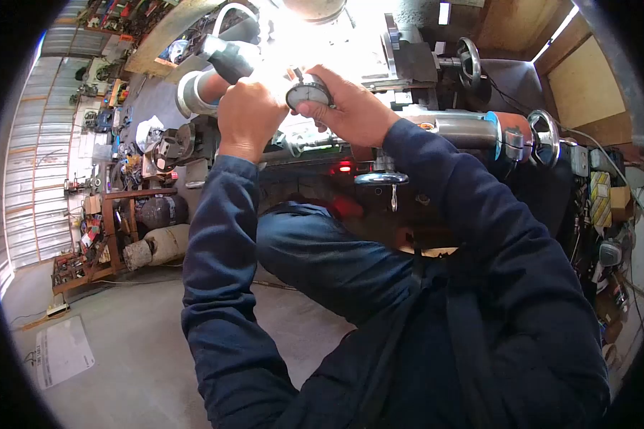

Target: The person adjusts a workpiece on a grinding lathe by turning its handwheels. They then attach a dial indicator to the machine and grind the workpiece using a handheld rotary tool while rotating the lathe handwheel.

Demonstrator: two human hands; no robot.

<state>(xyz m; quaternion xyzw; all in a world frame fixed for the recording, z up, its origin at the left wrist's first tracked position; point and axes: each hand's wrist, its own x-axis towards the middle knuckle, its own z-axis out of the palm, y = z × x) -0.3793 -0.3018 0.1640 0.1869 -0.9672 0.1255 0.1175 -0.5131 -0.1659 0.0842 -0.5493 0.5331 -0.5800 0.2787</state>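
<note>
At twelve o'clock, the dial gauge [308, 96] sat pinched between the right hand's [352, 113] thumb and fingers, beside the left hand [250, 113], its fingertips indiscernible, and a slackened pinch risked dropping it onto the machine [465, 131].

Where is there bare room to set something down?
The floor looks bare between the white sheet and the left sleeve. It is crowded around the left hand and right hand, with the dial gauge, lamp and lower handwheel close by; glare hides part of the machine.
</note>
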